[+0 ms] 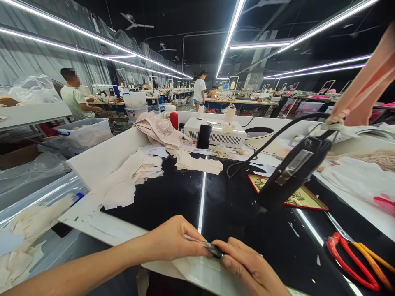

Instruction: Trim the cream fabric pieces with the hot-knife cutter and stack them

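Note:
At the near edge of the black glossy tabletop [173, 205], my left hand [173, 242] is closed, its thumb and fingers pinching a slim grey, metal-looking piece [212, 249]. My right hand [247, 265] is also closed, gripping the piece's dark end. The two hands almost meet; the fingers cover much of the piece, so its kind is unclear. Beneath them lies a pale translucent sheet [197, 269]. Red-handled scissors [335, 255] and an orange-handled tool [373, 261] lie to the right.
A black device [293, 172] hangs by a cloth tie and cable over a gold, red-rimmed tray [311, 199]. Pale cut fabric [129, 176] is piled at left. A phone [204, 137] leans against a white box [228, 133]. Other people sit and stand beyond.

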A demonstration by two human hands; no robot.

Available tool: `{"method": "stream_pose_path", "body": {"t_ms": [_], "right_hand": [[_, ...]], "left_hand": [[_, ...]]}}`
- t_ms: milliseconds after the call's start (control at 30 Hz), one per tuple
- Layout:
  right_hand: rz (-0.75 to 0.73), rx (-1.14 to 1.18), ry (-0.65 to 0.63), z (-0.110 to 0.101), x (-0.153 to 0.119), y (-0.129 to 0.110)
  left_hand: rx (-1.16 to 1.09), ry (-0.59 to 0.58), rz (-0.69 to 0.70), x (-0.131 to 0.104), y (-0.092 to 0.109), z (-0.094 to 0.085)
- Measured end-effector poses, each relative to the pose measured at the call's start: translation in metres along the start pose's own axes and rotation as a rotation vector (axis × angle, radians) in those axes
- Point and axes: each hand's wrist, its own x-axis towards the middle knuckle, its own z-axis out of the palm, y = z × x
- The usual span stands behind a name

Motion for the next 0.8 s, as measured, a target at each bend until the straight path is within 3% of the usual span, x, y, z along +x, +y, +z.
{"method": "stream_pose_path", "body": {"t_ms": [467,800], "right_hand": [[-0.018,-0.021,0.031,0.005,-0.002,0.010],[-0.003,-0.018,0.032,0.004,-0.002,0.001]], "left_hand": [[0.011,-0.006,0.003,-0.001,-0.004,0.002],[0.000,0.002,-0.005,0.001,0.000,0.005]]}}
